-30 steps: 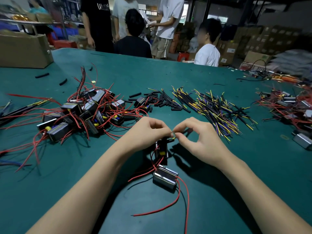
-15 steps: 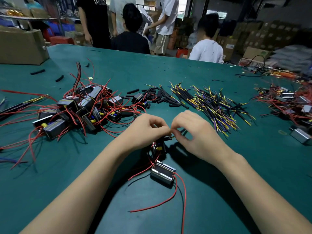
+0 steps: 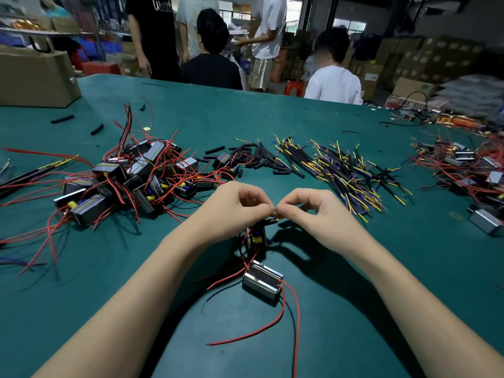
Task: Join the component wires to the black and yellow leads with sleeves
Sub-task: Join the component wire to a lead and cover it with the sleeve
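My left hand [image 3: 234, 207] and my right hand [image 3: 313, 211] meet fingertip to fingertip above the green table, pinching the wire ends together at a small joint [image 3: 275, 213]. A black component [image 3: 257, 237] with yellow and blue parts hangs just under the fingers, its red wires trailing down. A second, metal-cased component [image 3: 262, 283] lies on the table below, with two red wires curling toward me. The pile of black and yellow leads [image 3: 341, 170] lies to the right behind my hands. Black sleeves [image 3: 261, 159] lie left of that pile.
A heap of components with red wires [image 3: 122, 181] fills the left of the table. More components [image 3: 469, 170] lie at the right edge. A cardboard box [image 3: 35, 77] stands far left. Several people stand or sit past the far table edge.
Both hands have kept pinching the same joint, their fingertips shifting slightly. The view has shifted a little; the components on the table have not moved.
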A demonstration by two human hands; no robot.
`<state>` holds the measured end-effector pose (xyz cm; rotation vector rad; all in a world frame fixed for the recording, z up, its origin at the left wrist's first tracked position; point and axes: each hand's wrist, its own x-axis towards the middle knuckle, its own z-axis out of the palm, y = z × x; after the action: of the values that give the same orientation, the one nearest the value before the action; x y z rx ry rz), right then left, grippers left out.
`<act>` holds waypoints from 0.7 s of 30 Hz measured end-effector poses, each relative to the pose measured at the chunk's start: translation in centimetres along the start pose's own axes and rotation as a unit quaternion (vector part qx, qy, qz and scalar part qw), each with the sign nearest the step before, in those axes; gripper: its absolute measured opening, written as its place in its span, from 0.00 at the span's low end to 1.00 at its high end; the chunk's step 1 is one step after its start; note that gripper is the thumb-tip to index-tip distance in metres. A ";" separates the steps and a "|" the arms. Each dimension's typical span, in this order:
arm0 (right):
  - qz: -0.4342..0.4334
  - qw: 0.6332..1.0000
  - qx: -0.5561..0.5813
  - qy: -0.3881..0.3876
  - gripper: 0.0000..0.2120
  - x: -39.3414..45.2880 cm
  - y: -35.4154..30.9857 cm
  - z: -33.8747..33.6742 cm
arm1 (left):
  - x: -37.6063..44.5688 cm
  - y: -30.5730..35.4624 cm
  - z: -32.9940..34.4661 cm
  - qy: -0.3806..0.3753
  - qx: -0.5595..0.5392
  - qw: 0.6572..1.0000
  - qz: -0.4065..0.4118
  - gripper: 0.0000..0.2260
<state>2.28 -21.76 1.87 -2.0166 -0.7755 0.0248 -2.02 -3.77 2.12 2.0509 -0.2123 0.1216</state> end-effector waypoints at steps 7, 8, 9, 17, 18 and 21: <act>-0.071 0.993 -0.095 0.000 0.05 -0.1 -0.2 0.2 | 0.0 0.3 0.2 0.039 0.139 0.988 0.054 0.05; -0.095 0.987 -0.129 -0.002 0.04 -0.2 -0.2 0.2 | 0.0 0.3 0.2 0.038 0.156 0.985 0.058 0.06; -0.122 0.978 -0.172 -0.002 0.04 -0.3 -0.3 0.3 | 0.0 0.3 0.2 0.035 0.169 0.983 0.059 0.07; -0.290 0.844 -0.451 0.021 0.06 -0.3 -1.6 1.0 | 0.2 0.5 -0.1 -0.007 0.145 0.989 0.008 0.10; -0.297 0.838 -0.457 0.026 0.06 -0.3 -1.6 1.0 | 0.1 0.6 -0.1 -0.020 0.105 0.994 -0.012 0.11; -0.315 0.826 -0.465 0.039 0.05 -0.4 -1.4 0.9 | 0.0 0.5 -0.3 -0.047 0.015 0.997 -0.055 0.10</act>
<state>0.99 -20.74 2.33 -2.4798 -1.5712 -0.9898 -2.12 -3.68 2.68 2.0963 -0.1561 -0.0408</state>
